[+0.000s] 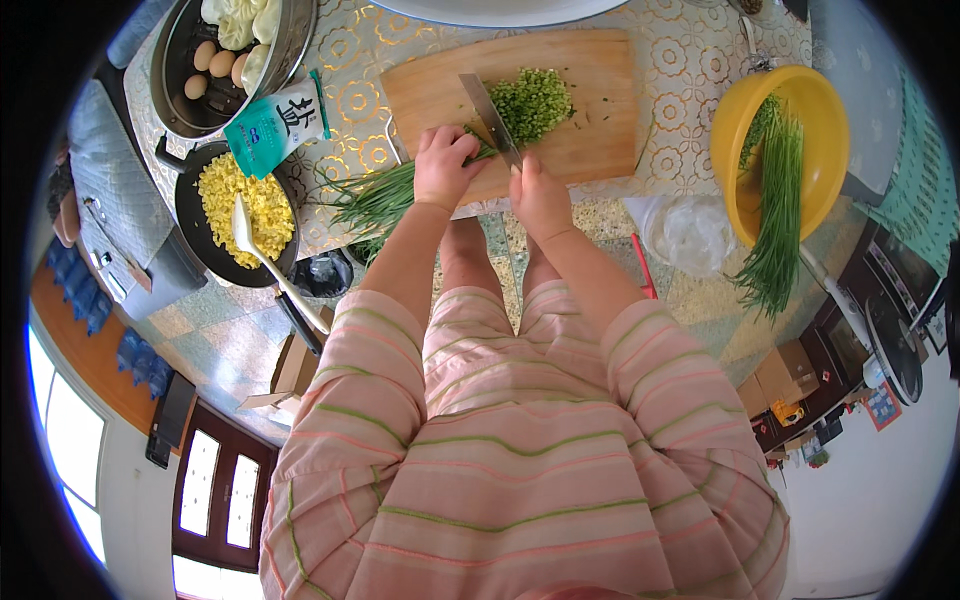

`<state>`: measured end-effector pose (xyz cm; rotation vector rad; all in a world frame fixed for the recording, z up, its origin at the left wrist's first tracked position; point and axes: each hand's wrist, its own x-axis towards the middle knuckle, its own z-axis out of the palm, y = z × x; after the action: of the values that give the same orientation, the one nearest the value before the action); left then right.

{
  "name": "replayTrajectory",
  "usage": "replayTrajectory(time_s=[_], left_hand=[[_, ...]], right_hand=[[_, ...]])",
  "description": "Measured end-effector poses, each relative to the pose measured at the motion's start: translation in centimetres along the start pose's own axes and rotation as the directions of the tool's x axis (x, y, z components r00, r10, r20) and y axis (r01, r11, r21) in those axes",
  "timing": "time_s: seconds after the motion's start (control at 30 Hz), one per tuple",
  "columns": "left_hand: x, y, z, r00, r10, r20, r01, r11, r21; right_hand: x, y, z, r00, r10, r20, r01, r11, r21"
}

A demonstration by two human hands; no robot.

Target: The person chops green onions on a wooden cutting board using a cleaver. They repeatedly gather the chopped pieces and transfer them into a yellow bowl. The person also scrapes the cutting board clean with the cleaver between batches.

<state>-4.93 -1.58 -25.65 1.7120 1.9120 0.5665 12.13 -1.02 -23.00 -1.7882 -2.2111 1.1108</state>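
My left hand (448,166) presses a bundle of long green chives (379,196) onto a wooden cutting board (600,150). The bundle's uncut length trails off the board to the left. In my right hand (541,193) is the handle of a cleaver (489,116), its blade standing across the bundle's cut end, close to my left fingers. A heap of finely chopped chives (531,105) lies just right of the blade, with a few bits scattered beyond it. My fingers hide most of the cleaver's handle.
A frying pan (187,232) of scrambled egg with a white spatula (244,225) sits left, below a salt bag (274,127). A steamer pot (169,97) holds eggs and buns. Right, a yellow bowl (829,172) carries more chives (780,195) hanging over its rim. A white basin (502,11) is behind the board.
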Motion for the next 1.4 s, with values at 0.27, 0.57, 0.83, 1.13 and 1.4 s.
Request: replayTrajectory(time_s=[0.27, 0.57, 0.83, 1.13, 1.4], left_hand=[[-0.1, 0.4, 0.2, 0.999, -0.019, -0.030, 0.020, 0.999, 0.027], [0.2, 1.3, 0.7, 0.997, -0.046, -0.055, 0.048, 0.999, 0.021], [0.1, 0.9, 0.5, 0.997, -0.058, -0.049, 0.058, 0.998, 0.013], [0.1, 0.6, 0.8, 0.997, -0.061, -0.051, 0.060, 0.998, -0.019], [0.3, 0.4, 1.0, 0.998, -0.056, -0.035, 0.055, 0.998, -0.020]], right_hand=[[1.0, 2.4, -2.2, 1.000, -0.017, -0.022, 0.016, 0.999, -0.038], [-0.1, 1.0, -5.8, 0.971, -0.211, 0.112, 0.226, 0.964, -0.143], [-0.7, 0.1, -5.9, 0.957, -0.176, 0.229, 0.228, 0.947, -0.225], [0.2, -1.2, -5.3, 0.948, -0.112, 0.297, 0.192, 0.948, -0.253], [1.1, -0.5, -2.3, 0.969, -0.088, 0.229, 0.140, 0.965, -0.220]])
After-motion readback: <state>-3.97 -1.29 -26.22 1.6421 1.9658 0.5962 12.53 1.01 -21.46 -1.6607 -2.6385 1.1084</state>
